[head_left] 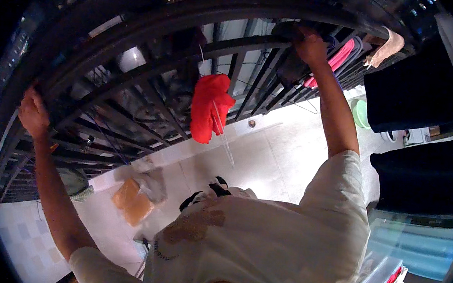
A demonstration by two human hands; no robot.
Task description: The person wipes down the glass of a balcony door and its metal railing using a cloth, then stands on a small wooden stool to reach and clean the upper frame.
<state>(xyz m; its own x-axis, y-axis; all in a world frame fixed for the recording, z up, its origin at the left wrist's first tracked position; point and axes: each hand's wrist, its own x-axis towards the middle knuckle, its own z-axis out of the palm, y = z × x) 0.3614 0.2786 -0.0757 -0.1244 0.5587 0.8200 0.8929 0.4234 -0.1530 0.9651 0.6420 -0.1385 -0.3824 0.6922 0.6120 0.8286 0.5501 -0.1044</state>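
Note:
A dark metal railing (194, 15) curves across the upper part of the view, with slanting bars below its top rail. My left hand (34, 114) grips the rail at the far left, fingers curled over it. Further right, my right hand (310, 46) is closed on the railing, its fingertips partly lost in shadow. Between my hands hangs a bright red cloth item (207, 110), with thin white strings dangling from it. Close to my right hand, a pink cloth (342, 53) and grey cloth are draped over the bars.
A beige cloth (386, 47) hangs at the railing's right end. Dark garments (419, 93) hang at the right, near a green basin (361, 114). On the tiled floor (267, 166) lies an orange-brown package (132, 202) beside clear plastic. Clear bins stand at the lower right.

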